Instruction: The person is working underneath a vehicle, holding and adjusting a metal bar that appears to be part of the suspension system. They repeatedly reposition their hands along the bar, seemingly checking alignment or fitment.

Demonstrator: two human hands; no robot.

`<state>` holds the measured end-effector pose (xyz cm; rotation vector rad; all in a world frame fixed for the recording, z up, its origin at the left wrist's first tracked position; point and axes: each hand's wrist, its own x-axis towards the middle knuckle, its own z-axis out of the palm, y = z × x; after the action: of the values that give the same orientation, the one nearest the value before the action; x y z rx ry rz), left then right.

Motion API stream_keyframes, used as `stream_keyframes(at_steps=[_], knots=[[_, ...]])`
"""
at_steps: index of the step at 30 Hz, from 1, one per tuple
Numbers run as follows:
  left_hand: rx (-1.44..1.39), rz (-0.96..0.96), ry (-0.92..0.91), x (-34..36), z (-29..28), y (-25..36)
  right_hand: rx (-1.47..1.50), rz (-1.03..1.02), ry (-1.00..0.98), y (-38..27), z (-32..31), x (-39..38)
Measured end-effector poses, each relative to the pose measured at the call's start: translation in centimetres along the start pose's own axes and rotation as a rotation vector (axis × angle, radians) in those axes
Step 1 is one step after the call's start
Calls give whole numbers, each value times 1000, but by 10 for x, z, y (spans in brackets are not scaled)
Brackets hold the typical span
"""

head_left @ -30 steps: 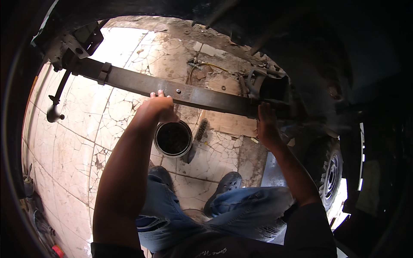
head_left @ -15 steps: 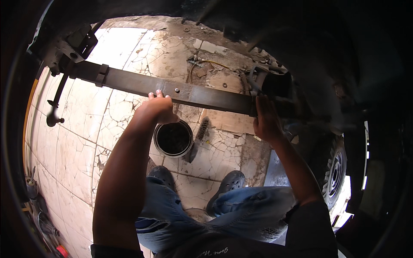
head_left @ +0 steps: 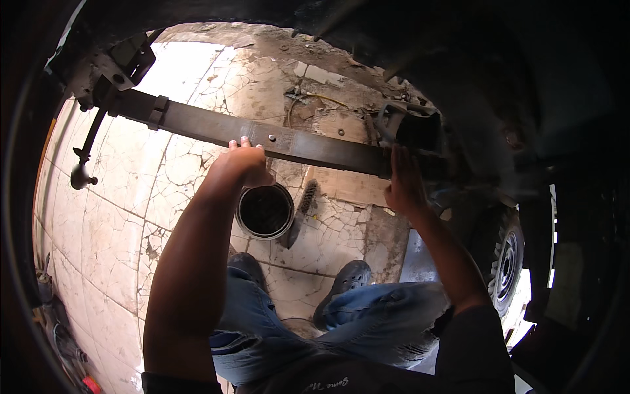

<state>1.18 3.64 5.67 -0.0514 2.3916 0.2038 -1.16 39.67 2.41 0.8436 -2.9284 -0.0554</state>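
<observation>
A long grey leaf spring point(head_left: 210, 127) spans the view from upper left down to the right, with a strap clamp point(head_left: 157, 113) around it near its left end. A small bolt tip point(head_left: 272, 138) shows at its middle. My left hand point(head_left: 245, 163) is closed on the near edge just left of this bolt, its fingertips on the spring's face. Farther right, my right hand point(head_left: 407, 184) holds the spring where it runs into shadow, fingers laid over it and thumb lower down. Below my left hand stands a round can point(head_left: 289, 226) with dark contents.
A wire brush point(head_left: 306, 207) lies right of the can on cracked tiles. Flattened cardboard point(head_left: 341, 184) is beneath the spring. A link with a ball joint point(head_left: 80, 176) hangs at the left. A wheel point(head_left: 506, 262) stands at the right, and dark vehicle bodywork point(head_left: 459, 52) is overhead.
The view has shifted slightly. Both hands keep their places on the leaf spring, and nothing has been taken up or let go.
</observation>
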Motion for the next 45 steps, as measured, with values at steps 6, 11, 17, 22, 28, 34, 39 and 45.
stream_keyframes(at_steps=[6,11,17,22,28,34,39,45], knots=[[1,19,13,1,5,-10,0,-39,12,0,8,-2],[11,13,-8,3,0,-9,28,-39,-9,-4,4,-24],[28,-18,-22,6,-2,-2,-40,36,1,3,8,12],[14,21,3,5,3,-15,44,-15,-6,-2,5,-4],[-30,10,8,4,1,-6,7,-13,-4,3,12,-19],[2,-2,-25,6,-2,-4,-20,33,-11,3,2,10],[-5,39,0,3,4,-16,15,-5,-5,-5,5,-16],[-24,11,4,5,2,-6,31,-16,-20,-2,5,-19]])
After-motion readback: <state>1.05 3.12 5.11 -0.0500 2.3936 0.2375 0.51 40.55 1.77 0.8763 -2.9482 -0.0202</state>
